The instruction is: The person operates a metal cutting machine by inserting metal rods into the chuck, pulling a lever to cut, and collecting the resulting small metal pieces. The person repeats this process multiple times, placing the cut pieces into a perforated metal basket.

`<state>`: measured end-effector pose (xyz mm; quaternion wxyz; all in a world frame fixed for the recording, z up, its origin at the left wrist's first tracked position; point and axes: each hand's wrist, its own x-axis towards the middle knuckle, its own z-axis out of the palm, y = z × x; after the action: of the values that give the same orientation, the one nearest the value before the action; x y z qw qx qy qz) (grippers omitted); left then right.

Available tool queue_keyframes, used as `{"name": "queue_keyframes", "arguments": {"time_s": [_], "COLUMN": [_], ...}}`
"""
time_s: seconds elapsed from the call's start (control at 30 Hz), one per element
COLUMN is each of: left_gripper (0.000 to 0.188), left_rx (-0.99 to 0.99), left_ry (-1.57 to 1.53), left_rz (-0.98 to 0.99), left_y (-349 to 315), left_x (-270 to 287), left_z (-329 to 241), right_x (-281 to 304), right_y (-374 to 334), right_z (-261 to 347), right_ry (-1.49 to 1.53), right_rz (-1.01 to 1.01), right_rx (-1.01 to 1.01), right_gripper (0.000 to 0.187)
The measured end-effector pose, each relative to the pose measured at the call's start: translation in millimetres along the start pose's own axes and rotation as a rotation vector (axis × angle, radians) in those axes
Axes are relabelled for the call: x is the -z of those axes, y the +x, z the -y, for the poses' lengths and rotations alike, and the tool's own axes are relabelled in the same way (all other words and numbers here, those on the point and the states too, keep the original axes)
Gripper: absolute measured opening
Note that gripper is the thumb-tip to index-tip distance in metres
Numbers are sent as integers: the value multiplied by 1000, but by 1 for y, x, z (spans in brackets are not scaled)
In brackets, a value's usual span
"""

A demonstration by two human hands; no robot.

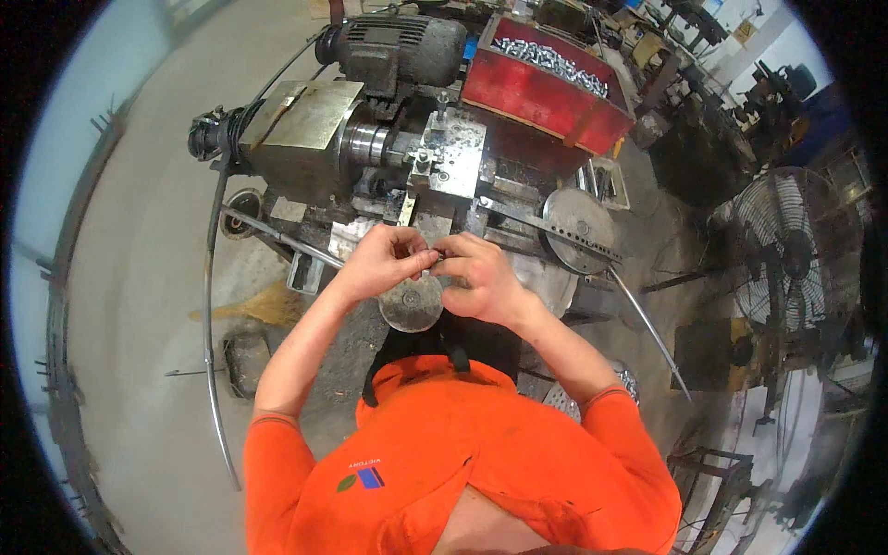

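From where I stand in the room, the steel tool block (460, 153) of the machine serves as the reference point; left and right are the operator's own. A small dark part (438, 260) is located in front of the tool block, on the operator's side, held between both hands.

Left hand (390, 254): positioned in front of the tool block, to its left. The grip is together, thumb and index finger clamped on the small dark part.

Right hand (478, 277): positioned in front of the tool block, slightly to its right. The grip is likewise clamped on the small dark part, fingers curled. The fingertips cover most of the part; I cannot tell its full shape.

A round metal disc (410, 308) sits in front of the tool block. The spindle (368, 145) is just left of the block; a box-shaped housing (301, 120) is farther left. An electric motor (402, 46) stands behind the block, to its left. A red bin (536, 102) containing shiny metal pieces (550, 63) stands behind the block, to its right. A fan (786, 245) stands well apart, far right of the block.
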<state>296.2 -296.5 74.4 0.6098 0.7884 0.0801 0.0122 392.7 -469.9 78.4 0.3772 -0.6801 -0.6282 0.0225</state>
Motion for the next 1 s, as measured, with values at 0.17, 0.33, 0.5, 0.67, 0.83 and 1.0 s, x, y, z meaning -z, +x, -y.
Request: {"name": "queue_keyframes", "arguments": {"time_s": [0.17, 0.33, 0.5, 0.67, 0.83, 1.0], "left_gripper": [20, 36, 41, 39, 27, 26], "left_rx": [-56, 21, 229, 716, 703, 797], "left_ry": [159, 371, 998, 990, 594, 922], "left_rz": [-63, -205, -638, -583, -739, -817], "left_y": [-5, -46, -140, -239, -264, -251], "left_x": [25, 100, 184, 187, 151, 162], "left_z": [-2, -21, 22, 65, 115, 162], "right_x": [2, -3, -24, -45, -45, -43], "right_y": [35, 106, 165, 177, 189, 195], "right_z": [-7, -39, -91, -128, -113, -109], "right_ry": [-37, -328, -611, -402, -372, -365], "right_rz": [100, 93, 248, 255, 330, 320], "right_rx": [104, 171, -152, -282, -315, -332], "right_gripper": [28, 25, 21, 23, 24, 24]}}
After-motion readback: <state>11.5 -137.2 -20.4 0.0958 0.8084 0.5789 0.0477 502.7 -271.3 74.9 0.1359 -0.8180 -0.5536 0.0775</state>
